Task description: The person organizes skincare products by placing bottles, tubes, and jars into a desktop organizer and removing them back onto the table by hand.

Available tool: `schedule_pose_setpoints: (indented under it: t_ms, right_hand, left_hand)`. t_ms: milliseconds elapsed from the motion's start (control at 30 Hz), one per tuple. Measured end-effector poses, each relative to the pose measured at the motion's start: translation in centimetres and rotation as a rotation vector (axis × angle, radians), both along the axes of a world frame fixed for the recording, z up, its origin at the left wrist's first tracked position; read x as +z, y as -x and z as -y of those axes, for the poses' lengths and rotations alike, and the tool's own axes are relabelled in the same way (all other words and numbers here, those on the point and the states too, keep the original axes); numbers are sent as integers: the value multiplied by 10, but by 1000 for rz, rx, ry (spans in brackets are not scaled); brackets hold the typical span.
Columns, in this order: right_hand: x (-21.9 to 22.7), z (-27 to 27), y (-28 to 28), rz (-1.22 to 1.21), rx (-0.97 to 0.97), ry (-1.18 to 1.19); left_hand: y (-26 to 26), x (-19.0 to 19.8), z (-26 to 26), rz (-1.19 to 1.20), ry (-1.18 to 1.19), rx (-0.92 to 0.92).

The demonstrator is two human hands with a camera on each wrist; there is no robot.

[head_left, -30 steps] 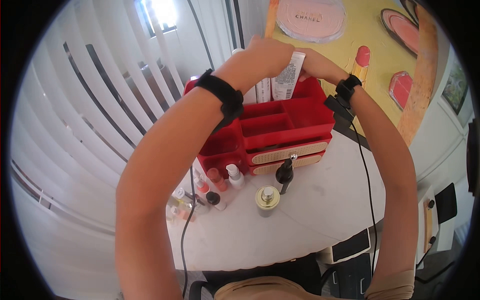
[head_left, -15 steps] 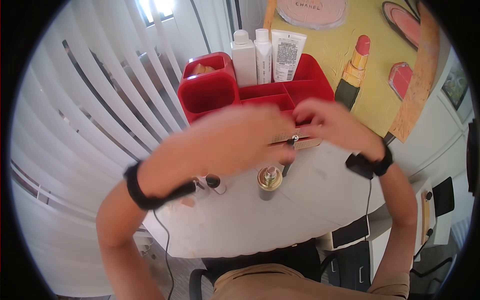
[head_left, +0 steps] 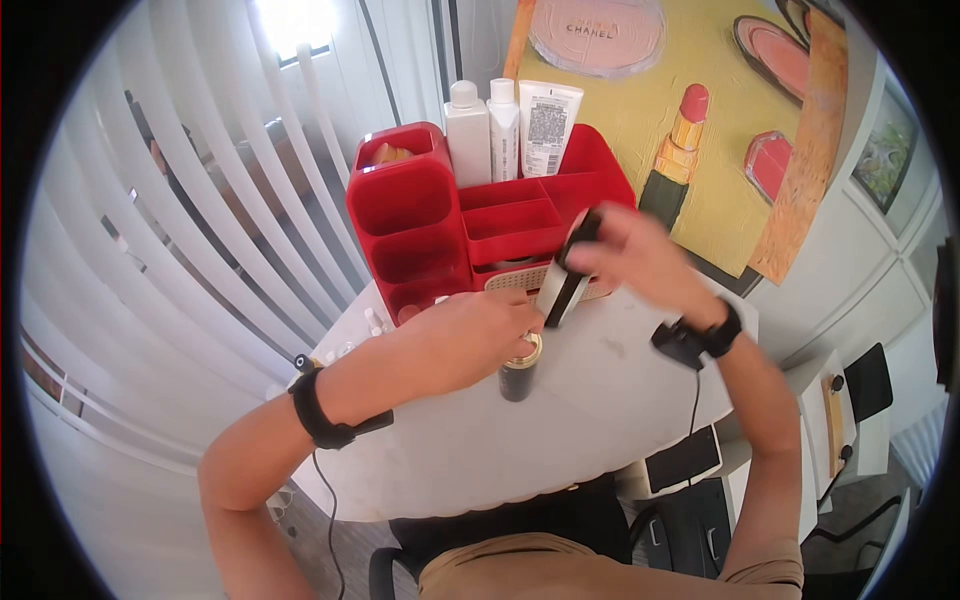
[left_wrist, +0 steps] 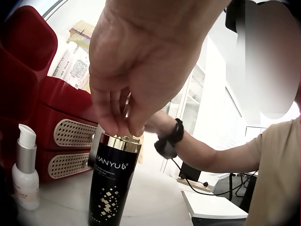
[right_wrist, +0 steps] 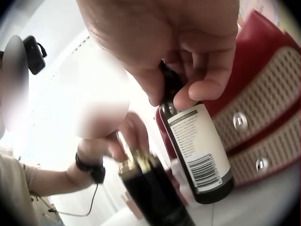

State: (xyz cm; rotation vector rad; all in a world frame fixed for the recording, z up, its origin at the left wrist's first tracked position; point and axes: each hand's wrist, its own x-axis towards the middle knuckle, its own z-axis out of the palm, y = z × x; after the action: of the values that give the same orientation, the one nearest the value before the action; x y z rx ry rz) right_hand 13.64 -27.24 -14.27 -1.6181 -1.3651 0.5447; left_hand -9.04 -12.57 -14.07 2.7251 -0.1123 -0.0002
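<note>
With its fingertips, my left hand [head_left: 455, 340] pinches the gold top of a black bottle [left_wrist: 113, 183] marked with gold squares, which stands on the table. My right hand [head_left: 640, 255] grips a dark bottle [right_wrist: 200, 150] by its black cap and neck. That bottle is tilted and has a cream label with a barcode. Right behind both bottles stands the red cosmetics organizer [head_left: 410, 215], with two woven-front drawers.
In the organizer's back compartment stand two white bottles [head_left: 468, 140] and a white tube [head_left: 548, 125]. A white pump bottle [left_wrist: 26, 174] is left of the black bottle. Makeup artwork [head_left: 720, 140] rises behind, slatted blinds [head_left: 200, 250] line the left, and cables trail from both wrists.
Both hands have come down from the back of the organizer to the front of the table. The right has lifted the dark bottle; the left has taken hold of the black bottle's top.
</note>
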Motion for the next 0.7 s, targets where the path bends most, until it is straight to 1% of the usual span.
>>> schedule_pose_setpoints:
  t_ms: [33,67,100,133,167,200,233,267,300,367,400,467,500,567,600,667,700]
  right_hand:
    - [24,1,-8,41,-63,-74]
    - [48,1,-14,86,-117,-84]
    - [65,-2,-24,129,-171,-95]
    - [75,-11,-41,128,-173,-99]
    - [85,-20,-59,193,-221,-142]
    - [93,-31,-74,259,-267,-189]
    - [96,-42,-88,258,-266,-199]
    - [95,-54,-100,271,-267,-249]
    - [94,-65,-112,285,-268,-300]
    - [89,-84,-131,291,-260,-297]
    - [84,-93,-140,311,-239,-307]
    - [73,-110,-156,341,-216,-330]
    - [71,-113,-158,340,-216,-332]
    - [67,-120,-161,240,-182,-303]
    - [66,-122,-166,260,-145,-314]
    - [66,-125,-167,224,-157,-296]
    - [66,-126,-167,194,-168,-279]
  left_hand:
    - [1,2,-2,63,3,-3]
    - [2,7,-4,128,1,-6]
    - [1,17,-6,128,-5,-9]
    - [-1,31,-10,261,-34,-47]
    - [-3,46,-12,393,-62,-84]
    - [-6,63,-10,413,-2,1]
    - [-11,77,-10,433,55,87]
    - [-18,86,-14,539,-39,140]
    - [-28,101,-18,613,-98,114]
    - [-47,131,-12,556,-48,205]
    - [-65,135,-18,557,-57,204]
    - [-106,130,-38,763,-141,77]
    - [-127,126,-47,762,-143,76]
    - [-164,119,-61,895,-273,1]
    - [-177,115,-67,892,-273,1]
    - [-198,111,-74,858,-362,31]
    - [-207,110,-79,856,-362,28]
